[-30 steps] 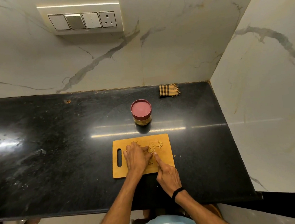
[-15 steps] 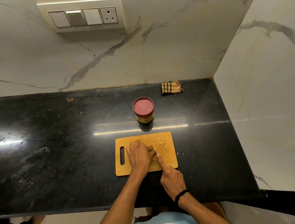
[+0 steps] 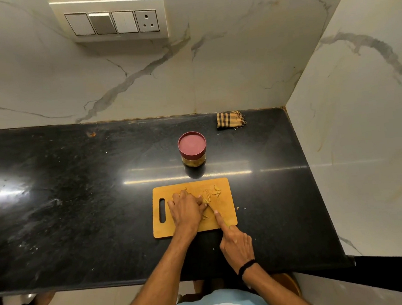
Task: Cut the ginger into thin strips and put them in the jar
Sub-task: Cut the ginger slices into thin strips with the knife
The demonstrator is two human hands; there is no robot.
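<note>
Right now I see the left hand (image 3: 187, 210) lying on the wooden cutting board (image 3: 226, 217), its fingers curled down and pinning the ginger (image 3: 206, 196) against the wood just beyond the knuckles. Much of what it holds is hidden under the palm; only pale, thin strips show at the fingertips. The right hand (image 3: 236, 245) hangs over the board's near edge, clenched around a knife (image 3: 211, 208), with the index finger stretched forward along its spine. I cannot see the handle, and the blade shows only as a thin dark line running from that fingertip to the ginger. A few loose slices (image 3: 216, 191) lie near the board's far right corner, apart from both hands. The jar (image 3: 192, 153) stands on the black countertop (image 3: 78, 211) just behind the board, its maroon lid on. Small ginger crumbs (image 3: 239, 208) lie on the counter beside the board's right edge. A checked cloth (image 3: 230, 120) sits folded against the back wall.
</note>
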